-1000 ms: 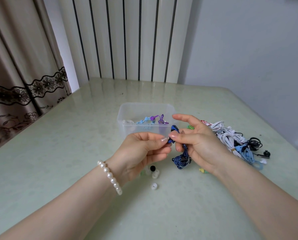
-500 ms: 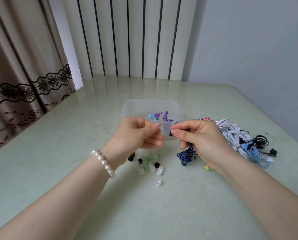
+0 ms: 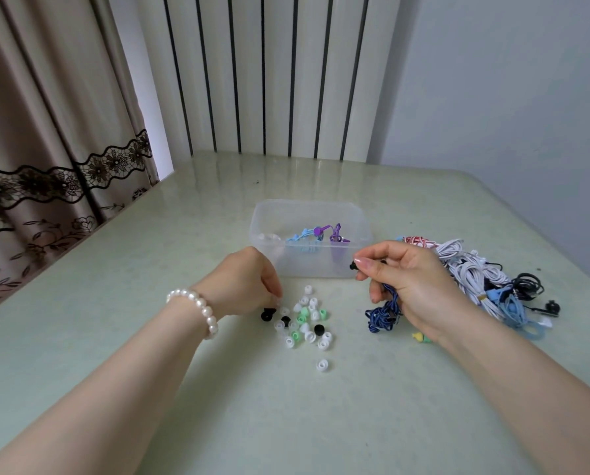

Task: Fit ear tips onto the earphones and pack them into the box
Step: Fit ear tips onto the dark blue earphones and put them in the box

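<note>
The right hand (image 3: 410, 286) has its grip pinched on a black earbud (image 3: 353, 266) just in front of the clear box (image 3: 309, 234), its dark blue cord (image 3: 382, 315) trailing to the bench (image 3: 149, 354). The left hand (image 3: 242, 282) has its fingertips down on a black ear tip (image 3: 266, 315) at the left edge of the loose ear tips (image 3: 307, 320), which lie in front of the box; whether it grips it I cannot tell. Coiled earphones (image 3: 471, 275) are piled right of the box.

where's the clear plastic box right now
In the head view the clear plastic box sits mid-table, just beyond the loose ear tips, between the left hand and right hand.
</note>
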Demonstrator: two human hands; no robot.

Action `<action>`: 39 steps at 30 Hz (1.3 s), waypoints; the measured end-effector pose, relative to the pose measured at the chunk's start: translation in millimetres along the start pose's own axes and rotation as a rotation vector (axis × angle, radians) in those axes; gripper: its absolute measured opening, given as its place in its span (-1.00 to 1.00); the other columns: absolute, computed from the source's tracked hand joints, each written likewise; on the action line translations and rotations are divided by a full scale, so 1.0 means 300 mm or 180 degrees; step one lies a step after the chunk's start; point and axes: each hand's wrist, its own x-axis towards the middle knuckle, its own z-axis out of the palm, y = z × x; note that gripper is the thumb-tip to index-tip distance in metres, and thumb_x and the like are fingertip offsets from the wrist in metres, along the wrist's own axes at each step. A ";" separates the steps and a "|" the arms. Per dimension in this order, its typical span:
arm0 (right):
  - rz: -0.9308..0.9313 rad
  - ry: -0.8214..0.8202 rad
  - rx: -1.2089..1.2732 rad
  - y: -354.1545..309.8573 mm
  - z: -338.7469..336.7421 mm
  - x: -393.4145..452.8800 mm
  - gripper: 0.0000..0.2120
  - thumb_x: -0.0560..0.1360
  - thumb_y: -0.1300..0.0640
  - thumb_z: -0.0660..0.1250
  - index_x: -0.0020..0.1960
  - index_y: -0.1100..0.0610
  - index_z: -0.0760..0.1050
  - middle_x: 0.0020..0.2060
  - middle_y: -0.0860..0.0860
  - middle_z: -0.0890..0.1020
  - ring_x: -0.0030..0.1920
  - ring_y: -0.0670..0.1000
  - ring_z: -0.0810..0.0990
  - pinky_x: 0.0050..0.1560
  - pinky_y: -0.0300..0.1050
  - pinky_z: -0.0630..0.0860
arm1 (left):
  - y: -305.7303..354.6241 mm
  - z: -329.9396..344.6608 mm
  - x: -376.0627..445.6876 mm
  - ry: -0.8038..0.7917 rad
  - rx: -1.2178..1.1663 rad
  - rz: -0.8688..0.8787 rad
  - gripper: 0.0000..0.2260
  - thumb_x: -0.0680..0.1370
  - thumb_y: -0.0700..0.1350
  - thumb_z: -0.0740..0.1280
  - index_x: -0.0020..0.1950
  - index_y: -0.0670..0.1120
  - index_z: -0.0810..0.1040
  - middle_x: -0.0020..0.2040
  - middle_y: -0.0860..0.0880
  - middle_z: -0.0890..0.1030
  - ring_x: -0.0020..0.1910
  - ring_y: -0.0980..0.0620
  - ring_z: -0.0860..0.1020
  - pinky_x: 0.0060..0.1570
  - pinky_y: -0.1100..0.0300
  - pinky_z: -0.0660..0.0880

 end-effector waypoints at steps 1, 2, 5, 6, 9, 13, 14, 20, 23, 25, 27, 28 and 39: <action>-0.0009 -0.0005 -0.0015 0.000 0.001 -0.002 -0.88 0.44 0.33 0.30 -0.23 0.17 0.54 -0.46 0.01 0.57 -0.61 -0.08 0.42 -0.53 -0.32 0.31 | 0.001 0.000 -0.002 0.0006 0.0056 0.0004 -0.91 0.40 -0.20 0.44 -0.13 -0.05 0.66 -0.32 0.16 0.53 -0.33 0.27 0.46 -0.35 0.47 0.39; -0.0016 -0.0009 -0.0030 0.001 0.002 -0.002 -0.88 0.44 0.33 0.30 -0.23 0.17 0.54 -0.45 0.02 0.57 -0.61 -0.08 0.42 -0.53 -0.32 0.31 | 0.003 -0.001 -0.003 0.0027 0.0123 0.0016 -0.91 0.40 -0.21 0.44 -0.15 -0.04 0.66 -0.31 0.14 0.54 -0.32 0.24 0.47 -0.32 0.42 0.41; -0.0001 -0.0021 -0.0066 0.000 0.005 -0.002 -0.88 0.45 0.33 0.31 -0.23 0.17 0.54 -0.44 0.03 0.56 -0.60 -0.08 0.42 -0.53 -0.32 0.31 | 0.008 0.000 -0.004 0.0124 0.0296 0.0080 -0.89 0.38 -0.24 0.44 -0.17 -0.04 0.66 -0.28 0.09 0.58 -0.23 0.12 0.53 -0.18 0.31 0.45; 0.0003 -0.0020 -0.0069 0.000 0.005 -0.002 -0.88 0.45 0.33 0.31 -0.23 0.17 0.54 -0.44 0.03 0.56 -0.60 -0.08 0.42 -0.52 -0.32 0.31 | 0.009 0.000 -0.005 0.0169 0.0293 0.0088 -0.88 0.38 -0.24 0.44 -0.17 -0.03 0.66 -0.27 0.08 0.59 -0.21 0.11 0.54 -0.18 0.31 0.46; 0.0009 -0.0001 -0.0050 -0.002 0.005 -0.002 -0.88 0.45 0.32 0.30 -0.23 0.17 0.53 -0.45 0.02 0.57 -0.60 -0.08 0.42 -0.53 -0.32 0.31 | 0.016 -0.007 -0.005 0.0456 -0.0051 0.0123 -0.89 0.39 -0.25 0.44 -0.22 -0.03 0.62 -0.30 0.04 0.63 -0.38 0.21 0.53 -0.31 0.34 0.46; 0.0048 -0.0044 0.0167 -0.005 0.002 -0.001 -0.90 0.45 0.31 0.29 -0.21 0.17 0.52 -0.49 -0.02 0.57 -0.59 -0.06 0.42 -0.50 -0.29 0.33 | 0.058 -0.018 -0.016 0.0311 -0.2654 0.0067 -0.91 0.42 -0.36 0.39 -0.26 -0.21 0.58 -0.38 -0.09 0.62 -0.41 0.07 0.59 -0.26 0.22 0.60; 0.0058 -0.0064 0.0281 -0.008 0.003 -0.001 -0.91 0.44 0.32 0.29 -0.21 0.18 0.51 -0.49 -0.02 0.57 -0.59 -0.06 0.42 -0.49 -0.28 0.33 | 0.075 -0.013 -0.023 0.0119 -0.3258 0.0049 -0.91 0.42 -0.38 0.36 -0.25 -0.24 0.58 -0.39 -0.11 0.62 -0.40 0.05 0.60 -0.28 0.25 0.60; 0.0076 -0.0176 0.0644 -0.018 0.005 -0.006 -0.83 0.24 0.21 0.34 -0.17 0.19 0.57 -0.41 0.05 0.66 -0.54 -0.07 0.50 -0.37 -0.25 0.42 | 0.137 0.056 -0.046 -0.0697 -0.4703 -0.0345 -0.82 0.41 -0.39 0.29 -0.30 -0.24 0.65 -0.32 -0.14 0.65 -0.35 0.05 0.64 -0.28 0.27 0.60; 0.0015 -0.0236 0.0629 -0.019 0.005 -0.008 -0.82 0.24 0.22 0.34 -0.15 0.18 0.58 -0.38 0.06 0.68 -0.52 -0.06 0.53 -0.34 -0.23 0.41 | 0.140 0.073 -0.043 -0.0796 -0.4976 -0.0478 -0.84 0.40 -0.40 0.28 -0.23 -0.26 0.64 -0.29 -0.15 0.65 -0.35 0.05 0.64 -0.29 0.27 0.60; -0.0070 -0.0217 0.0603 -0.020 0.006 -0.009 -0.83 0.24 0.24 0.35 -0.16 0.19 0.58 -0.39 0.06 0.67 -0.52 -0.05 0.53 -0.37 -0.24 0.40 | 0.139 0.079 -0.039 -0.0811 -0.5029 -0.0531 -0.87 0.39 -0.38 0.29 -0.18 -0.26 0.62 -0.27 -0.14 0.66 -0.37 0.08 0.63 -0.31 0.28 0.59; -0.0192 -0.0167 0.0501 -0.018 0.008 -0.008 -0.88 0.30 0.31 0.36 -0.18 0.18 0.59 -0.39 0.06 0.67 -0.52 -0.04 0.53 -0.40 -0.26 0.39 | 0.137 0.080 -0.037 -0.0794 -0.5028 -0.0538 -0.86 0.33 -0.33 0.32 -0.16 -0.25 0.62 -0.26 -0.13 0.66 -0.38 0.10 0.62 -0.33 0.30 0.58; -0.0248 -0.0136 0.0442 -0.016 0.009 -0.007 -0.88 0.33 0.34 0.36 -0.19 0.17 0.60 -0.40 0.06 0.66 -0.52 -0.04 0.52 -0.41 -0.27 0.39 | 0.136 0.081 -0.036 -0.0773 -0.5029 -0.0545 -0.85 0.30 -0.32 0.33 -0.17 -0.25 0.61 -0.26 -0.12 0.66 -0.39 0.11 0.62 -0.34 0.30 0.58; -0.0621 0.0057 -0.0215 -0.018 0.024 -0.016 -0.86 0.36 0.39 0.39 -0.18 0.18 0.61 -0.56 -0.07 0.58 -0.55 -0.10 0.51 -0.41 -0.36 0.39 | 0.133 0.092 -0.041 -0.0630 -0.4795 -0.0578 -0.90 0.42 -0.38 0.30 -0.17 -0.25 0.59 -0.31 -0.13 0.66 -0.37 0.08 0.64 -0.34 0.30 0.58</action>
